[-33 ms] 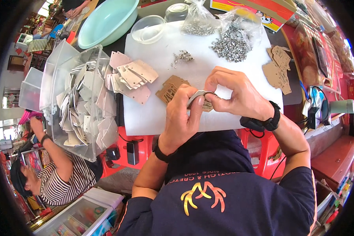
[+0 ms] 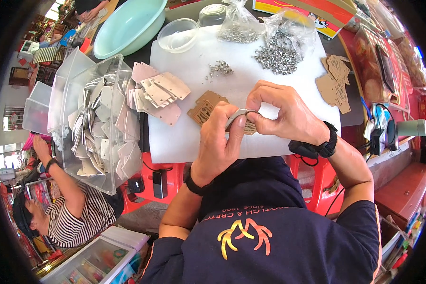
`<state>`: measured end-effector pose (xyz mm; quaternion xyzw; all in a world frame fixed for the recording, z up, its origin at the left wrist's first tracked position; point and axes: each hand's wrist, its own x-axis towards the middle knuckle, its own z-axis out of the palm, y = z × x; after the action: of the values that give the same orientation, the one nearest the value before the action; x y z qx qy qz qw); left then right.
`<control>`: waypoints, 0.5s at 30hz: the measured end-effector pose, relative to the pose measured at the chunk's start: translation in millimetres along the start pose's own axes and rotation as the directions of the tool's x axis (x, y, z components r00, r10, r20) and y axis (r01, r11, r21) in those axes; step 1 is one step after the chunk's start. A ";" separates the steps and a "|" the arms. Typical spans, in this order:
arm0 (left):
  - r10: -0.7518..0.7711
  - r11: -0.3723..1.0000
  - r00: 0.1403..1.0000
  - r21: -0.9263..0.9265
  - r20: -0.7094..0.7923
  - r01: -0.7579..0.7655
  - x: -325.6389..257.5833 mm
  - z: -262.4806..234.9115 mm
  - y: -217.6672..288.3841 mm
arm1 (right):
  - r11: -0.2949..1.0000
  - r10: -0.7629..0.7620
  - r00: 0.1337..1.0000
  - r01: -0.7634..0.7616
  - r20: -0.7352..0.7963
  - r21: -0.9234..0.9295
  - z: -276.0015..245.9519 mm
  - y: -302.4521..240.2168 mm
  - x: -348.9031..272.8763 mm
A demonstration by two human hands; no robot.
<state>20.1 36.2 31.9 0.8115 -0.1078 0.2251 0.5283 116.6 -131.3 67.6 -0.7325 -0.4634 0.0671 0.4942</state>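
My left hand (image 2: 220, 137) pinches a small cardboard tag (image 2: 236, 114) between thumb and fingers, with its pale grey side showing. At the tag's right edge, the thumb and index finger of my right hand (image 2: 281, 111) press together; anything small between those fingertips is hidden. Beneath my hands, brown printed cardboard tags (image 2: 207, 105) lie in a loose pile, partly covered by my left hand. A small heap of silvery metal bits (image 2: 220, 69) sits beyond them on the white sheet (image 2: 175, 142). To the left are grey-white tags (image 2: 163, 90) with small holes, overlapping one another.
A clear plastic bin (image 2: 113, 175) full of tags stands left. More brown tags (image 2: 335, 90) lie right. Bags of metal bits (image 2: 281, 47), a round clear container (image 2: 179, 37) and a pale green basin (image 2: 128, 28) are at the back. A person in stripes (image 2: 78, 213) is at left.
My hands and the tag look the same. The forearm of the person at left has shifted very slightly.
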 end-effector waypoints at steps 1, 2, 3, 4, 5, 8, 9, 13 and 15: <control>0.015 1.000 1.000 0.005 0.000 -0.015 0.2 0.8 -1.1 | 0.998 0.060 0.998 -0.061 0.033 0.029 -0.2 0.3 -0.6; 0.030 0.999 1.000 0.010 -0.001 -0.030 0.1 1.2 -1.7 | 0.998 0.061 0.998 -0.062 0.032 0.030 -0.8 -0.3 -0.4; 0.030 1.000 1.000 0.009 0.001 -0.030 0.0 1.4 -2.0 | 0.994 0.098 0.993 -0.101 0.058 0.043 -2.0 -1.6 0.3; 0.016 1.000 1.000 0.002 -0.003 -0.016 0.0 1.4 -2.2 | 0.989 0.135 0.987 -0.140 0.085 0.055 -2.8 -2.0 0.7; 0.003 1.000 1.000 -0.006 -0.007 -0.003 0.2 1.8 -2.2 | 0.989 0.136 0.987 -0.141 0.083 0.055 -2.1 1.0 0.2; -0.166 0.978 0.986 -0.127 -0.001 0.165 -3.1 1.0 -3.4 | 0.983 0.106 0.993 -0.112 0.046 0.146 0.6 9.0 -1.9; -0.168 0.978 0.986 -0.126 -0.002 0.166 -3.2 -0.1 -3.4 | 0.952 0.178 0.982 -0.187 0.061 0.241 0.5 9.2 -2.4; -0.440 0.773 0.897 -0.497 0.028 0.395 1.4 -8.1 -2.8 | 0.799 0.406 0.879 -0.474 0.250 0.370 -5.8 13.6 -12.0; -0.485 0.704 0.874 -0.579 0.031 0.411 3.6 -10.2 -3.9 | 0.766 0.415 0.857 -0.510 0.305 0.392 -6.3 13.2 -15.2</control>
<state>22.3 47.3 33.9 0.6023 0.0636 0.0970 0.7898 119.7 -147.8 54.9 -0.6755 -0.2854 0.3685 0.5714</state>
